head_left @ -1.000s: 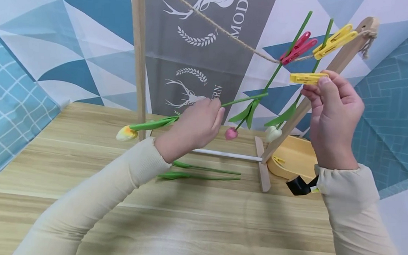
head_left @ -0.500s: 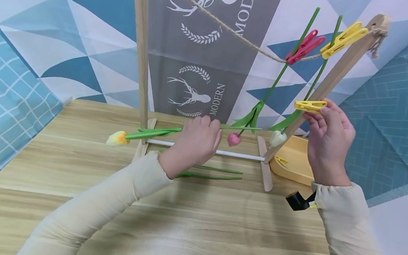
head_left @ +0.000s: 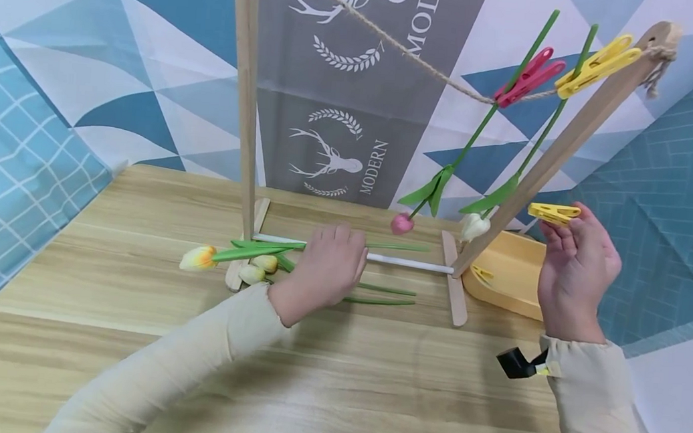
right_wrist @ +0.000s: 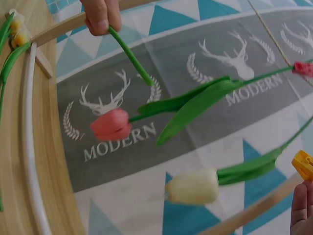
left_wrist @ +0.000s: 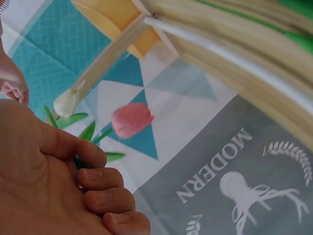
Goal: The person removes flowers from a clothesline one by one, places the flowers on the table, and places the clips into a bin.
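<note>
My left hand (head_left: 330, 263) grips the green stem of an artificial tulip with a yellow-and-white bloom (head_left: 200, 258), held level over the table; its fingers curl round the stem (right_wrist: 131, 56). Off to the right, my right hand (head_left: 580, 276) pinches a yellow clothespin (head_left: 553, 213) between thumb and fingers. A pink tulip (head_left: 402, 224) hangs head down from the rope (head_left: 406, 51), clipped by a red clothespin (head_left: 527, 80). Beside it hangs a white tulip (head_left: 475, 227) under another yellow clothespin (head_left: 598, 66). Two more pale yellow tulips (head_left: 252, 274) lie on the table, partly behind my left arm.
A wooden frame with a left post (head_left: 246, 109), a right post (head_left: 568, 148) and a white crossbar (head_left: 409, 263) stands on the wooden table (head_left: 370, 392). Behind the right foot sits a yellow tray (head_left: 500, 300) with a yellow clothespin inside. Patterned cloth backs the table.
My left hand has come down toward the table with the tulip, uncovering the blooms of the lying ones. My right hand has also lowered, still pinching the clothespin. The head view has shifted slightly.
</note>
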`<action>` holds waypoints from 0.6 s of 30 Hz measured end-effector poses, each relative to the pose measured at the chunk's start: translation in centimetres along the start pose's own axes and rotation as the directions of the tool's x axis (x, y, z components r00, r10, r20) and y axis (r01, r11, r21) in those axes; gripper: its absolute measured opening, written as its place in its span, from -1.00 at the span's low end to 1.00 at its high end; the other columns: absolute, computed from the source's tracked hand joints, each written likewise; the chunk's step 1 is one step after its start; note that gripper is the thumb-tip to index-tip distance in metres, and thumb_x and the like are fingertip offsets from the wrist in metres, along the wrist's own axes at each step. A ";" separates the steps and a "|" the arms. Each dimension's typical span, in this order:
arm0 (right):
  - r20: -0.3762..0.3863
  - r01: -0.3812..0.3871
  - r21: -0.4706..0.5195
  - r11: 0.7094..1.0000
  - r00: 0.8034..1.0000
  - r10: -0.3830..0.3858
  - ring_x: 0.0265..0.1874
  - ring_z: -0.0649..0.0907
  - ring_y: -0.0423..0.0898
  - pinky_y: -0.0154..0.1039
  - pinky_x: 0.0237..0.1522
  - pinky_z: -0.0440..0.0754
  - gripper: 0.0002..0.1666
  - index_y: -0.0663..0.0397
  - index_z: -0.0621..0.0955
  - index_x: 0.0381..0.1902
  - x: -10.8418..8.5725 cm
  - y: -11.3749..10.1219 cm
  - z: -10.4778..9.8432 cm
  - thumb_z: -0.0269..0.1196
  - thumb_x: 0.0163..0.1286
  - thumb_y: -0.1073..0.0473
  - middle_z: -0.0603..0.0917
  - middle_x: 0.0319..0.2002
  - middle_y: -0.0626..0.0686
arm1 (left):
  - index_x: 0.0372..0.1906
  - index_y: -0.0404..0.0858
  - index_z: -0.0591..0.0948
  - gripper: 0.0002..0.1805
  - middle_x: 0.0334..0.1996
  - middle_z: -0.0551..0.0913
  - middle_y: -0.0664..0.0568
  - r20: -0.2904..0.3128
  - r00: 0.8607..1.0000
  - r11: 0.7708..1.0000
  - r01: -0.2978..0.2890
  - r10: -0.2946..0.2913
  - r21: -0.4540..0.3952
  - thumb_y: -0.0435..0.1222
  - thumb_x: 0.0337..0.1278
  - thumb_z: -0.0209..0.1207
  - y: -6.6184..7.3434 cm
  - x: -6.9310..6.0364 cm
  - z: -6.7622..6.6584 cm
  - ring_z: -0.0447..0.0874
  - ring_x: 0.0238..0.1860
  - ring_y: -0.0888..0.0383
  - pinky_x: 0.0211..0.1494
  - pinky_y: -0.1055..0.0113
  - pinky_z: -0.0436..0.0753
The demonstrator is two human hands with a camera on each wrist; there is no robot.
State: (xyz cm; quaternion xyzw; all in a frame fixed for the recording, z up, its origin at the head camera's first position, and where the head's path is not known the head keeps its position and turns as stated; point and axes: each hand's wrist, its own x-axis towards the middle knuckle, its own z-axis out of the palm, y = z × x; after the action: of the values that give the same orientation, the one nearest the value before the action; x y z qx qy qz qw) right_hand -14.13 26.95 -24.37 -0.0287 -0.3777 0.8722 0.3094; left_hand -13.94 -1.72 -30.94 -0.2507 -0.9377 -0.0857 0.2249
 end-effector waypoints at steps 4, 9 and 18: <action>-0.039 -0.005 -0.036 0.999 0.999 0.004 -0.35 0.59 0.01 -0.30 -0.22 0.66 -0.69 0.41 0.51 -0.04 0.3 0.2 -1.2 0.14 0.24 0.44 0.49 -0.10 0.19 | -0.48 -0.25 0.42 -0.74 -0.55 0.44 -0.07 0.040 0.999 1.000 0.002 -0.002 0.018 -0.24 0.31 -0.11 0.2 -0.7 0.8 0.43 -0.48 -0.01 -0.45 0.20 0.35; -0.069 -0.003 -0.083 0.997 0.998 -0.003 -0.44 0.62 -0.03 -0.33 -0.26 0.66 -0.70 0.39 0.53 -0.05 0.6 0.9 -2.6 0.17 0.23 0.42 0.50 -0.11 0.18 | -0.44 -0.26 0.42 -0.73 -0.52 0.43 -0.07 0.136 0.990 0.999 0.043 -0.042 -0.003 -0.21 0.33 -0.13 0.4 -1.6 1.5 0.45 -0.44 0.00 -0.45 0.20 0.38; -0.157 -0.031 -0.061 0.998 0.987 0.021 -0.55 0.63 -0.04 -0.32 -0.36 0.66 -0.72 0.40 0.54 -0.08 1.7 1.8 -4.7 0.14 0.21 0.47 0.52 -0.08 0.18 | -0.49 -0.23 0.39 -0.74 -0.55 0.41 -0.06 0.159 0.986 0.999 0.048 -0.044 -0.024 -0.23 0.32 -0.11 0.7 -3.0 2.6 0.42 -0.49 0.00 -0.46 0.20 0.36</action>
State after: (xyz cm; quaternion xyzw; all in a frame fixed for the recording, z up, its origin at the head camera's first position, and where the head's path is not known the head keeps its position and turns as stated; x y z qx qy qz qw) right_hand -15.12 29.94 -28.60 -0.1116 -0.3794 0.8587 0.3258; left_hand -12.24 -1.74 -34.66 -0.2381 -0.9568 -0.0837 0.1441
